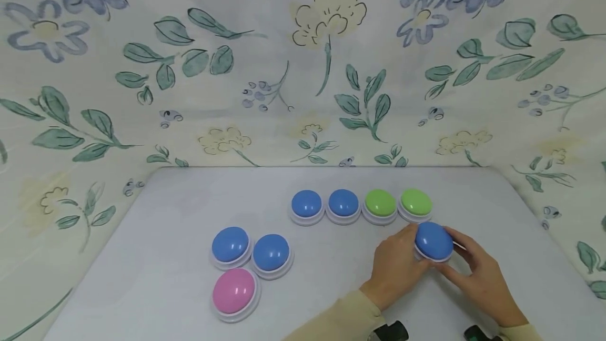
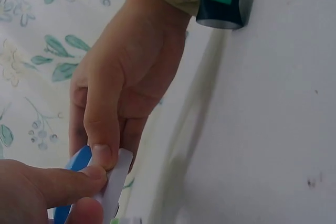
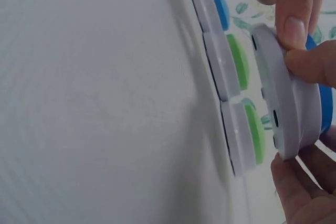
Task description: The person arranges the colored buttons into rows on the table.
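Note:
Between both hands is a blue push button (image 1: 434, 241) with a white round base, raised off the white table (image 1: 341, 262). My left hand (image 1: 395, 262) holds its left side, thumb at the near rim. My right hand (image 1: 483, 275) grips the right side, its thumb meeting the left thumb. In the right wrist view, the underside edge of the white base (image 3: 278, 93) shows, apart from the tabletop. Just behind the held button stands a green button (image 1: 416, 202), the right end of a row with another green button (image 1: 381, 203) and two blue ones (image 1: 343, 203).
To the left, two blue buttons (image 1: 230, 244) and a larger-looking pink button (image 1: 234, 291) stand in a cluster. Floral cloth (image 1: 265, 67) hangs behind the table and along its sides. A black wrist camera (image 1: 393, 331) sits by the left sleeve.

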Tool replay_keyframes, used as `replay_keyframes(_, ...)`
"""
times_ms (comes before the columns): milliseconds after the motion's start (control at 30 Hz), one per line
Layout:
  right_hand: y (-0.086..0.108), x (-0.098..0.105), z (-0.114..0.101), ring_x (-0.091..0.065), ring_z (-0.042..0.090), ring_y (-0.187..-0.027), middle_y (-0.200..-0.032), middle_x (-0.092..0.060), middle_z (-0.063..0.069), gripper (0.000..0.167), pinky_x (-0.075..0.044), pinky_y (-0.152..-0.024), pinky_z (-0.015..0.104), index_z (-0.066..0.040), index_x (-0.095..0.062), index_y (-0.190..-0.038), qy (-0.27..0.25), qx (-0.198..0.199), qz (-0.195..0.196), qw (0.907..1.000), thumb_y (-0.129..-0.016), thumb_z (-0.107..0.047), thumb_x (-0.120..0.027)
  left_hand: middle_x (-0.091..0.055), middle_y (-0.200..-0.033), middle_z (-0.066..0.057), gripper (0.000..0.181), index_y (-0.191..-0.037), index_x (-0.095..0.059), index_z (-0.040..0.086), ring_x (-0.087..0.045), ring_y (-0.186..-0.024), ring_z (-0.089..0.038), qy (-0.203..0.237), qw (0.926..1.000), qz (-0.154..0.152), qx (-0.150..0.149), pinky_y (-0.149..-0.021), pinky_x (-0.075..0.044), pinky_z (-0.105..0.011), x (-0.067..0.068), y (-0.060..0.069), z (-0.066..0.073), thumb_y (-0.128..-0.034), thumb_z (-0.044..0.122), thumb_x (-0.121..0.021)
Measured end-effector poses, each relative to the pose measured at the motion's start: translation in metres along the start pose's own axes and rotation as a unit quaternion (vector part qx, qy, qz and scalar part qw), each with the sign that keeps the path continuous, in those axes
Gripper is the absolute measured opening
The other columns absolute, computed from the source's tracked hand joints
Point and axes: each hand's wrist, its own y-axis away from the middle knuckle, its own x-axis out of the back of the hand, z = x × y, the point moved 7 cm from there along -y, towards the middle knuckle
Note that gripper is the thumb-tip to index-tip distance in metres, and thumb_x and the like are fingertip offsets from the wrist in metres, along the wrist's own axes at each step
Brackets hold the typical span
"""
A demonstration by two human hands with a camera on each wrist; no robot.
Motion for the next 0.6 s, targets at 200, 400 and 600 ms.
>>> replay_keyframes(200,0.003,0.005,0.017,-0.034,-0.024,-0.119,-0.146,-0.047,0.027,0.079,-0.035,-0.095,-0.001,0.0,-0.045,-0.147,0.002,-0.052,0.003,0.9986,-0.08,-0.005,-0.085,-0.068,-0.129,0.002,0.066,-0.135,-0.061,0.007,-0.065,-0.112,-0.007,0.001,0.9995,-0.015,0.028,-0.089,-0.054,-0.021,-0.015,-0.006,0.002,-0.0798,0.035,-0.085)
replay_keyframes(400,0.002,0.004,0.022,-0.03,-0.027,-0.117,-0.148,-0.043,0.031,0.079,-0.033,-0.094,-0.003,0.003,-0.039,-0.151,0.006,-0.069,-0.01,0.9975,-0.085,-0.008,-0.081,-0.067,-0.131,0.002,0.066,-0.135,-0.062,0.007,-0.063,-0.115,-0.006,0.006,0.9996,-0.012,0.027,-0.091,-0.053,-0.021,-0.018,-0.01,0.002,-0.08,0.035,-0.085)
replay_keyframes(600,-0.001,0.0,0.021,-0.028,-0.028,-0.118,-0.147,-0.042,0.035,0.076,-0.03,-0.095,-0.003,0.008,-0.037,-0.149,0.008,-0.055,-0.02,0.9982,-0.087,-0.006,-0.078,-0.07,-0.123,0.003,0.064,-0.133,-0.063,0.009,-0.064,-0.111,-0.004,0.03,0.9989,-0.016,0.031,-0.092,-0.052,-0.018,-0.023,-0.013,-0.006,-0.078,0.031,-0.087)
